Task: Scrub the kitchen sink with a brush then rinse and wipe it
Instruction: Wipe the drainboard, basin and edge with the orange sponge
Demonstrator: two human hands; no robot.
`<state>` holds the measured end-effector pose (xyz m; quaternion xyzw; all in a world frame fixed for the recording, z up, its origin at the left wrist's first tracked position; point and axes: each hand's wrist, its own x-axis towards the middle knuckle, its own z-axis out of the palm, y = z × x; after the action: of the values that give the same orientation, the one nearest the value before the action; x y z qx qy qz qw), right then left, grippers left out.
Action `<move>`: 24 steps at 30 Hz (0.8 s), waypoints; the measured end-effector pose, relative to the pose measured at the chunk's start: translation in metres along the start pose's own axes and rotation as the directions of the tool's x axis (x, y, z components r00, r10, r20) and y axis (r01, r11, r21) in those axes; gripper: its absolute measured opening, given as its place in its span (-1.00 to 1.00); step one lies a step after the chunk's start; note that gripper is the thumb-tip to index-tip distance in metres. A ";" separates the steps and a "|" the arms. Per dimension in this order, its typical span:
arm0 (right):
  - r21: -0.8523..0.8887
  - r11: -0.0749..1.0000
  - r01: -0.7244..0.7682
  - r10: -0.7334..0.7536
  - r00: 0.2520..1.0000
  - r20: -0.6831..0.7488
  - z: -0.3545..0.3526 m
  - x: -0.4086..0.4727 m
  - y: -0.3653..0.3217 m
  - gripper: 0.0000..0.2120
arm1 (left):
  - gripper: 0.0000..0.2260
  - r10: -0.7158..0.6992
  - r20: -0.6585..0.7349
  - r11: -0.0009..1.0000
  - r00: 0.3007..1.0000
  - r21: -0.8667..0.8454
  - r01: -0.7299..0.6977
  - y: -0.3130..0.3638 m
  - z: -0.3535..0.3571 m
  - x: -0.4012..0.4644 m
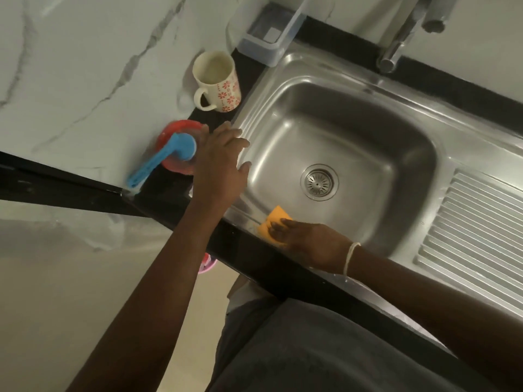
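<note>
- The tabletop (175,193), dark stone with a black front edge, carries everything here; the person stands pressed up to that edge, which I judge gives both arms reach over the basin.
- The steel sink (424,128) is set into it, basin at the middle, ribbed drainboard to the person's right, tap (396,49) over the far rim. The basin looks free of suds, so I take the scrubbing and rinsing as done and the wiping as under way.
- A clear plastic container (266,43) and a flowered mug (216,83) stand at the far left corner, just beside the sink rim, likely parked out of the wet.
- The blue brush (167,158) lies head-down on a red dish (175,128) left of the sink, handle pointing toward the tabletop's front edge; set aside, it appears finished with.
- The left hand (220,162) lies flat on the sink's left rim, fingers straight and spread. Its grip is fully open and holds nothing; it seems to brace the body.
- The right hand (308,244) presses on the orange sponge (271,222) at the near rim, close to the left corner. Its grip is barely closed: fingers bent over the sponge's top, pushing it down onto the steel, not clasping it.
</note>
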<state>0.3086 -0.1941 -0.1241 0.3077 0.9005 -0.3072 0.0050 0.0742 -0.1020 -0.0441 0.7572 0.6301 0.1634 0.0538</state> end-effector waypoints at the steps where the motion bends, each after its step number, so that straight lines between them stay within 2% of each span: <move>1: -0.002 1.000 0.008 -0.008 0.999 -0.042 0.002 -0.022 0.003 -0.50 | -0.68 0.015 0.011 0.999 1.000 -0.030 -0.014 0.011 0.005 -0.002; 4: -0.037 0.998 0.054 -0.057 0.993 -0.100 0.012 -0.074 0.015 -0.60 | -0.66 0.022 0.040 0.997 0.999 -0.079 -0.019 0.038 0.016 -0.007; 6: -0.078 0.994 0.074 -0.084 0.988 -0.130 0.014 -0.111 0.022 -0.57 | -0.66 0.040 0.055 0.994 0.998 -0.108 -0.034 0.059 0.023 -0.014; 8: -0.141 0.986 0.090 -0.108 0.986 -0.128 0.011 -0.143 0.030 -0.65 | -0.65 0.042 0.082 0.990 0.996 -0.136 -0.031 0.074 0.028 -0.019; 10: -0.198 0.975 0.105 -0.121 0.990 -0.074 0.001 -0.175 0.041 -0.59 | -0.64 0.042 0.136 0.988 0.990 -0.155 -0.020 0.087 0.033 -0.024; 12: -0.159 0.987 0.022 -0.027 0.999 -0.029 -0.010 -0.195 0.056 -0.66 | -0.65 0.040 0.200 0.988 0.979 -0.151 -0.009 0.092 0.036 -0.028; 15: 0.103 0.953 -0.286 0.288 0.958 0.001 -0.038 -0.205 0.071 -0.65 | -0.66 0.024 0.223 0.985 0.975 -0.171 0.015 0.087 0.040 -0.034; 17: 0.322 0.863 -0.388 0.450 0.882 -0.142 -0.059 -0.191 0.077 -0.71 | -0.67 -0.003 0.230 0.983 0.973 -0.176 0.045 0.082 0.041 -0.036; 19: 0.461 0.777 -0.428 0.590 0.751 -0.296 -0.084 -0.161 0.078 -0.81 | -0.66 -0.016 0.259 0.982 0.966 -0.179 0.064 0.075 0.044 -0.035; 22: 0.450 0.644 -0.619 0.763 0.562 -0.319 -0.104 -0.104 0.100 -0.80 | -0.66 0.001 0.302 0.977 0.953 -0.205 0.064 0.063 0.049 -0.026; 24: 0.470 0.461 -0.753 0.885 0.353 -0.302 -0.094 -0.070 0.127 -0.76 | -0.67 0.004 0.312 0.971 0.950 -0.230 0.071 0.054 0.051 -0.017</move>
<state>0.4533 -0.1011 -0.1038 0.7856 0.5397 -0.2790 -0.1172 0.1386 -0.1229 -0.0791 0.7506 0.6025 0.1158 0.2454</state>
